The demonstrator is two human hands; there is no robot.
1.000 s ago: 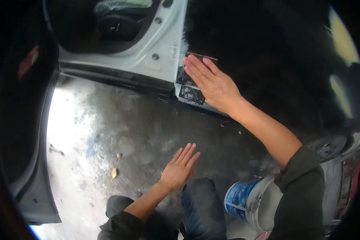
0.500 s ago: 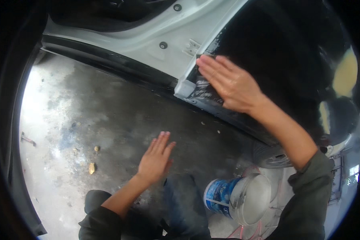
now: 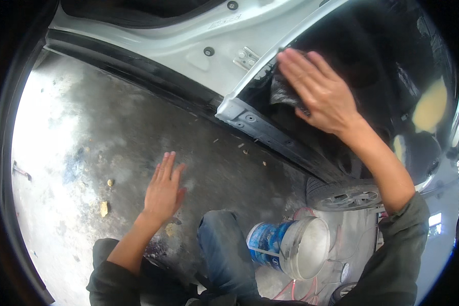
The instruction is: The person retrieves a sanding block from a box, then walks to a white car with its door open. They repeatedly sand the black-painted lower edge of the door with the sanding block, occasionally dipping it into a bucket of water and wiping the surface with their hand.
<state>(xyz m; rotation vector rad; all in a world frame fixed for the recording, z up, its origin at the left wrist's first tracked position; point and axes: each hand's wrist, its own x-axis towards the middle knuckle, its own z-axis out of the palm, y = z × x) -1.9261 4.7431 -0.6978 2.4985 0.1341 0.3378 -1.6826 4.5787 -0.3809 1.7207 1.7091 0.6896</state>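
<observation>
My right hand (image 3: 319, 92) lies flat on the black car panel (image 3: 367, 66), fingers together and pointing to the upper left. Beneath its fingers and palm is a thin dark sheet that looks like sandpaper (image 3: 285, 92), its wrinkled lower edge showing. The hand hides the rest of that sheet. Along the panel's left side runs a pale, bare-looking edge (image 3: 262, 69), close to my fingertips. My left hand (image 3: 162, 191) hovers over the floor with its fingers stretched out and nothing in it.
A white bucket with a blue label (image 3: 313, 250) tips toward me at the lower right, by my knee (image 3: 222, 239). Behind it are a car wheel (image 3: 344, 196) and a red hose (image 3: 311, 293). The light door frame (image 3: 188, 61) fills the top; yellowish scraps (image 3: 104, 208) lie on the floor.
My right hand has slid up and right along the panel edge with the dark sheet under it. My left hand sits further left and higher. The whole view has shifted slightly.
</observation>
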